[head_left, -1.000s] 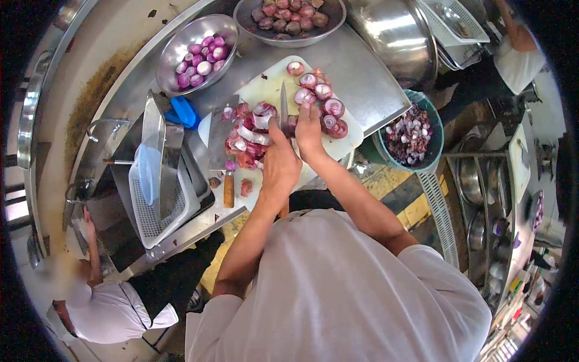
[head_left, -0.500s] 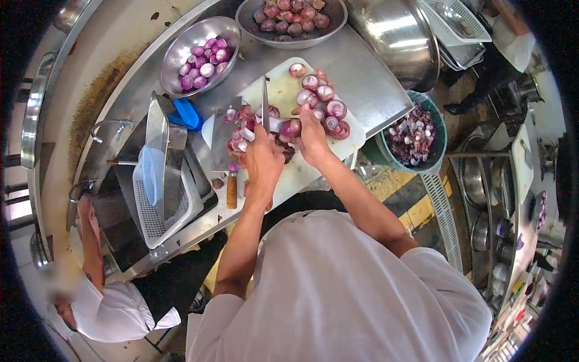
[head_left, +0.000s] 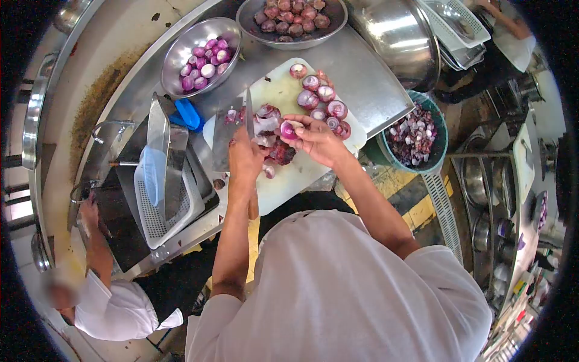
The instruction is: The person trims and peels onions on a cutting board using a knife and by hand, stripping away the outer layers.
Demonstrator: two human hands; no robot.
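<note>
My left hand (head_left: 244,158) is closed around a knife whose narrow blade (head_left: 249,108) points away from me over the left part of the cutting board (head_left: 280,84). Between the thumb and fingers of my right hand (head_left: 319,142) is a peeled purple onion (head_left: 289,130). Below and left of it lies a pile of onion skins (head_left: 268,117). Several trimmed onions (head_left: 325,93) sit on the board's right side. A broad cleaver blade (head_left: 222,142) lies left of my left hand, its wooden handle (head_left: 253,205) partly hidden by my forearm.
A steel bowl of peeled onions (head_left: 169,78) and a bowl of unpeeled onions (head_left: 244,33) stand at the back. To the right is a green bin (head_left: 443,142) of onion pieces. A white basket (head_left: 175,220) is at left. Another person (head_left: 114,308) stands lower left.
My left hand and knife have moved left, away from the onion. My right hand has turned over, now showing the peeled onion in its fingers. The cleaver's handle has swung right.
</note>
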